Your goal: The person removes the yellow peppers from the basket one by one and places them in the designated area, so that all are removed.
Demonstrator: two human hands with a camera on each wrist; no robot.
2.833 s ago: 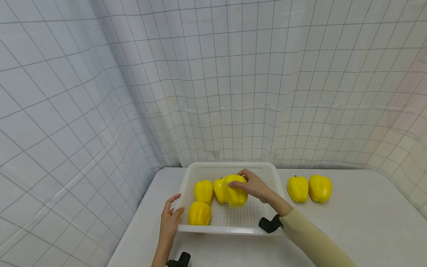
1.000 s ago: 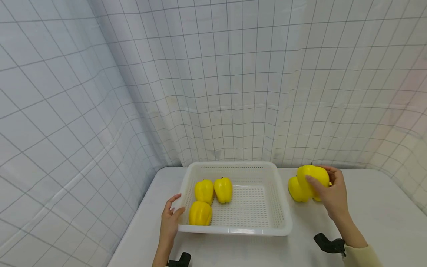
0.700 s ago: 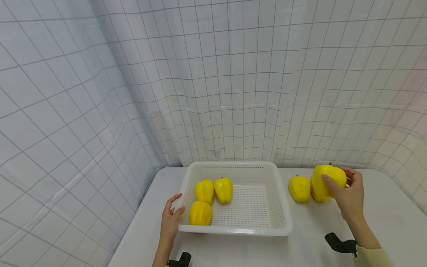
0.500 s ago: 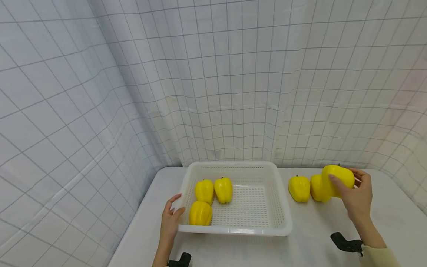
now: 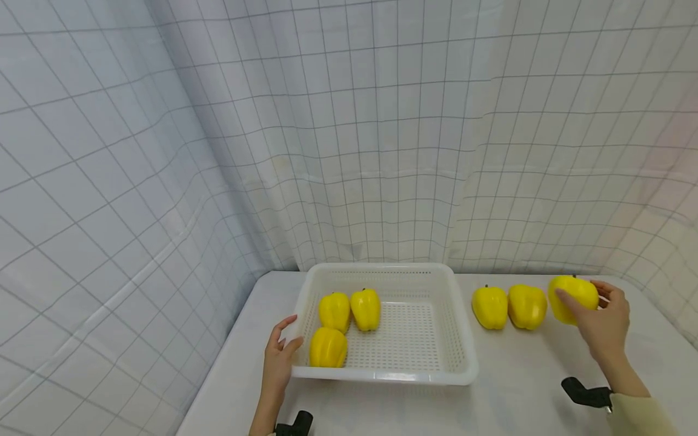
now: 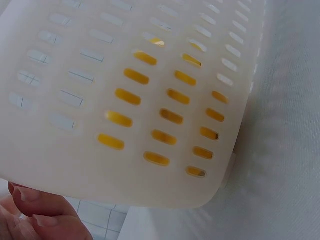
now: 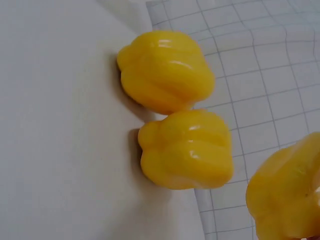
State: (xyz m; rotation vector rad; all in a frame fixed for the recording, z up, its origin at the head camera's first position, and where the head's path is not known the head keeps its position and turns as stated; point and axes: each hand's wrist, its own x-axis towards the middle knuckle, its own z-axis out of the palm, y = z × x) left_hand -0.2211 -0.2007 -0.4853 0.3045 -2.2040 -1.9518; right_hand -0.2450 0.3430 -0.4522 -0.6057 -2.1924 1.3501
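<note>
Behind everything, white grid curtain (image 5: 382, 151), down to the back edge of the white table (image 5: 518, 387). Next, white basket (image 5: 382, 376) on the table. Left hand (image 5: 278, 360) touches its left rim, thumb and index apart; can't tell if it actually pinches the rim. Right hand (image 5: 605, 321) is clamped on the held pepper (image 5: 580, 293), thumb near side, fingers behind.

Change: that pepper is out of the basket and past the two on the table; half a second ago it overlapped the outer pepper (image 5: 527, 307), now a gap shows. Can't tell if it touches the table yet. Inner pepper (image 5: 489, 307) sits just beside the outer one. Still in the basket, left side: front pepper (image 5: 328, 347), back-left pepper (image 5: 335, 312), back-right pepper (image 5: 366, 309). So three in, three out; my read, it's lined up as the row's right end.
</note>
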